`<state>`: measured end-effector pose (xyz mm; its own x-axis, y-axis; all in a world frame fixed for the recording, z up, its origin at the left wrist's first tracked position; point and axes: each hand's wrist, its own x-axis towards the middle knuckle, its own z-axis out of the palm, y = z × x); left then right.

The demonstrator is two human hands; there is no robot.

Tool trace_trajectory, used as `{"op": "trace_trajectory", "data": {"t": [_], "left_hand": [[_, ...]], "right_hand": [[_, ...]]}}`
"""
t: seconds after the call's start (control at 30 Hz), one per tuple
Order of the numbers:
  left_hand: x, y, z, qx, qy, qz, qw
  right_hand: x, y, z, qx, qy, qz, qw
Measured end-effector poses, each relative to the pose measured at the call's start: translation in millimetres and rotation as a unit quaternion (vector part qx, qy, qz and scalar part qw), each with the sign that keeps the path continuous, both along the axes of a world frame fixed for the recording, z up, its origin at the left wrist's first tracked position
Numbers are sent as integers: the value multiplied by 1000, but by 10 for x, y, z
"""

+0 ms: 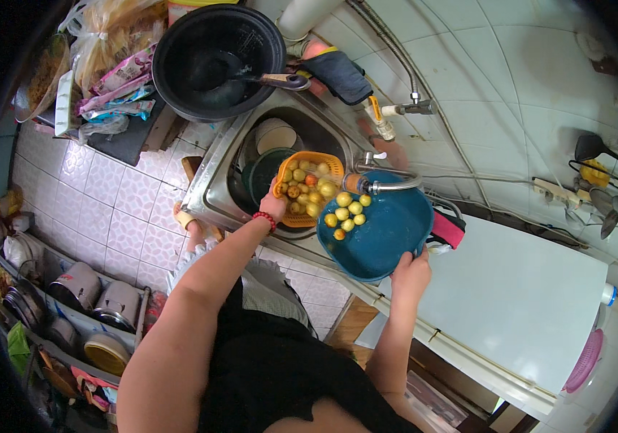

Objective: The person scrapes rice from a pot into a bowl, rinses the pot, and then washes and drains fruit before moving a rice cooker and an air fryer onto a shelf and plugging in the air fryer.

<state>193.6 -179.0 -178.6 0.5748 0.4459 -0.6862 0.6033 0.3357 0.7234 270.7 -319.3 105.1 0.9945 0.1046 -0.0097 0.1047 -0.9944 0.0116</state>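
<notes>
My left hand (273, 207) grips the rim of an orange plastic colander (294, 218) over the sink. Inside the colander lie many small round yellow-green fruits (299, 175), one of them more orange-red. With my right hand (413, 270) I hold the near right rim of a blue plastic basin (382, 233). Several yellow fruits (343, 199) sit together at the basin's left side, close to the colander. The faucet (356, 184) reaches over the gap between the two vessels, and water seems to run from it onto the fruit. A dark green bowl (260, 172) is partly hidden behind the colander.
The steel sink (200, 189) also holds a pale bowl (276, 135). A black cooking pot (217, 59) with a ladle (285, 81) stands at its far left corner. A white counter (509, 292) extends right. Utensils (604, 205) hang on the tiled wall; a pot rack (92, 335) stands left.
</notes>
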Motion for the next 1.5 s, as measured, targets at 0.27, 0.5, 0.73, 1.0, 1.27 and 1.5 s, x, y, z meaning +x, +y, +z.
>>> {"op": "trace_trajectory", "data": {"t": [0.27, 0.5, 0.73, 1.0, 1.27, 1.5], "left_hand": [[4, -62, 17, -23, -6, 1, 1000], [-133, 64, -199, -21, 55, 12, 998], [-201, 261, -63, -165, 28, 84, 982], [-277, 798, 666, -383, -113, 183, 898], [-477, 1077, 830, -235, -115, 166, 951], [-335, 751, 872, -163, -42, 19, 985]], "right_hand": [[50, 251, 126, -165, -56, 37, 984], [87, -7, 337, -189, -51, -10, 981], [124, -492, 268, -133, -37, -34, 990], [46, -543, -1030, 196, 152, -51, 967], [-127, 125, -1746, 229, 11, 73, 971], [60, 166, -1702, 675, 462, -148, 556]]}}
